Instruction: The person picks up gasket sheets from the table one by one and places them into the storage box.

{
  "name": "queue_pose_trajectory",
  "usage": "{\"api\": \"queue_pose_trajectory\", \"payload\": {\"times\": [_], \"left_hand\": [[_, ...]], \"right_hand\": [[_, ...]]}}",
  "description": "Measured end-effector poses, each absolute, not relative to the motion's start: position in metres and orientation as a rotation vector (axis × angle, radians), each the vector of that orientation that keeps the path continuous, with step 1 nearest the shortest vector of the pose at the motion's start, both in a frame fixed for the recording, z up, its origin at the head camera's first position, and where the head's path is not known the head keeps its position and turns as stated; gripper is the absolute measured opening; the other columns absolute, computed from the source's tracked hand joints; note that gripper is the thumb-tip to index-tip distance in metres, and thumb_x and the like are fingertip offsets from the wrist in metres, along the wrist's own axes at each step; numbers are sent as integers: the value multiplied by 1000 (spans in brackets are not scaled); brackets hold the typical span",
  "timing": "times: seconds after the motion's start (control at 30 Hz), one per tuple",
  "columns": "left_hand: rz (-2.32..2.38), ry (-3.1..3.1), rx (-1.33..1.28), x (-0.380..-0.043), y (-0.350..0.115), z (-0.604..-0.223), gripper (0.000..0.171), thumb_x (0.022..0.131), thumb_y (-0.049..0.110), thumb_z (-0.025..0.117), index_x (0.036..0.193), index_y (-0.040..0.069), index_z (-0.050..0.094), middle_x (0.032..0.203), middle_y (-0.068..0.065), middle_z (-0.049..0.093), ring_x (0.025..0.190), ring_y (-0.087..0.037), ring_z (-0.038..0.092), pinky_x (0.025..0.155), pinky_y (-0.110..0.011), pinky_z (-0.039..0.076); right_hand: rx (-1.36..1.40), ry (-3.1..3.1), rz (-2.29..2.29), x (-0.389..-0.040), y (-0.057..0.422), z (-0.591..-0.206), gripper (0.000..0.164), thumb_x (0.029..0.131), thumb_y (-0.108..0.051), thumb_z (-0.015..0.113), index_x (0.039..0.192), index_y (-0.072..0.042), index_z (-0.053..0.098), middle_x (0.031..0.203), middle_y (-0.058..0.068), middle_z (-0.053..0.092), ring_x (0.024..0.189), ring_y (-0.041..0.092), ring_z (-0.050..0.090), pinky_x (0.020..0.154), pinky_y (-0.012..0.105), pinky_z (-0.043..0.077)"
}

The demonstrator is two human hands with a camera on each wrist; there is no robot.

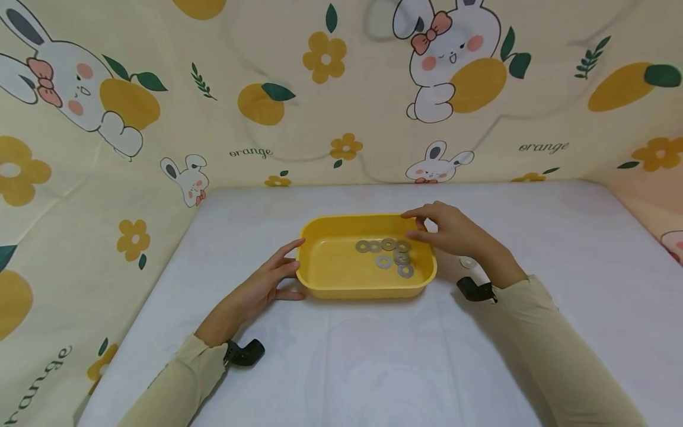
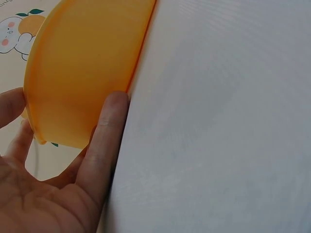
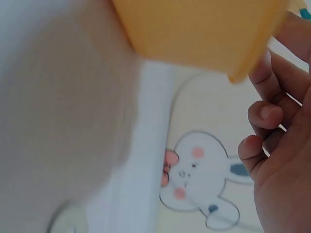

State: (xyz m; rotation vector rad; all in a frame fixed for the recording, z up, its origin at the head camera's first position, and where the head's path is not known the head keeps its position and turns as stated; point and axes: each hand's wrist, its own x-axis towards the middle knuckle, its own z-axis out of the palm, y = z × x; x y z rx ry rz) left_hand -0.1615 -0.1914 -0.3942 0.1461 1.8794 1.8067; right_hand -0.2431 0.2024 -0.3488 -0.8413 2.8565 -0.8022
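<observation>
A shallow yellow plastic tray (image 1: 336,237) stands on the white tabletop. Several flat metal washers (image 1: 383,261) lie in its right half, a few overlapping. At the tray's left end, my left hand (image 1: 259,289) touches the rim with spread fingers; its thumb (image 2: 109,131) lies low along the outer wall. My right hand (image 1: 453,231) is at the far right corner, index finger extended over the far rim and thumb over the right end. Its other fingers (image 3: 265,116) bend loosely outside the wall. No washer shows between the right fingertips.
One more washer (image 1: 468,262) lies on the white tabletop (image 1: 368,356) right of the tray, under the right wrist. A cream cloth with rabbits and oranges (image 1: 373,89) hangs behind and at the sides. Black wrist cameras (image 1: 245,353) sit at both cuffs.
</observation>
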Motion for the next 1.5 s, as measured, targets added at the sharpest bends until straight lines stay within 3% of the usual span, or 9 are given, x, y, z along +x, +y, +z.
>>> {"api": "queue_pose_trajectory", "payload": {"times": [0.27, 0.53, 0.77, 1.07, 1.27, 1.5], "left_hand": [[1806, 1894, 169, -162, -192, -394, 56, 106, 31, 46, 157, 37, 22, 149, -18, 31, 120, -24, 55, 90, -41, 61], [1807, 1891, 160, -163, -193, -396, 57, 105, 34, 49, 156, 38, 23, 148, -17, 32, 118, -24, 57, 90, -42, 61], [1814, 1883, 155, -162, -193, -398, 58, 105, 33, 49, 156, 37, 23, 146, -19, 34, 119, -23, 57, 91, -43, 60], [1818, 1887, 158, -161, -192, -397, 57, 105, 34, 49, 156, 37, 24, 147, -19, 34, 120, -25, 56, 90, -43, 61], [1819, 1890, 155, -161, -192, -396, 58, 105, 34, 50, 156, 36, 24, 146, -18, 33, 119, -24, 56, 90, -44, 61], [1814, 1893, 152, -161, -192, -395, 57, 105, 34, 49, 156, 37, 24, 146, -19, 34, 118, -23, 57, 90, -44, 61]], "right_hand": [[-834, 2911, -667, -227, 235, -340, 33, 91, -34, 72, 120, -19, 70, 88, -3, 54, 85, 19, 46, 64, 27, 38], [-731, 2862, -637, -218, 275, -350, 32, 91, -29, 73, 121, -19, 70, 92, -6, 59, 88, 18, 47, 66, 24, 41], [-597, 2731, -639, -220, 296, -363, 37, 85, -37, 78, 118, -24, 71, 97, -6, 63, 95, 18, 49, 72, 23, 45], [-538, 2721, -564, -226, 299, -370, 32, 85, -30, 79, 115, -20, 71, 104, -2, 65, 100, 20, 53, 87, 34, 51], [-580, 2693, -578, -226, 297, -372, 32, 86, -28, 78, 112, -11, 69, 106, 1, 66, 101, 22, 54, 91, 41, 51], [-595, 2694, -545, -227, 296, -376, 30, 86, -25, 77, 107, -12, 60, 95, -2, 59, 94, 20, 49, 79, 29, 45]]}}
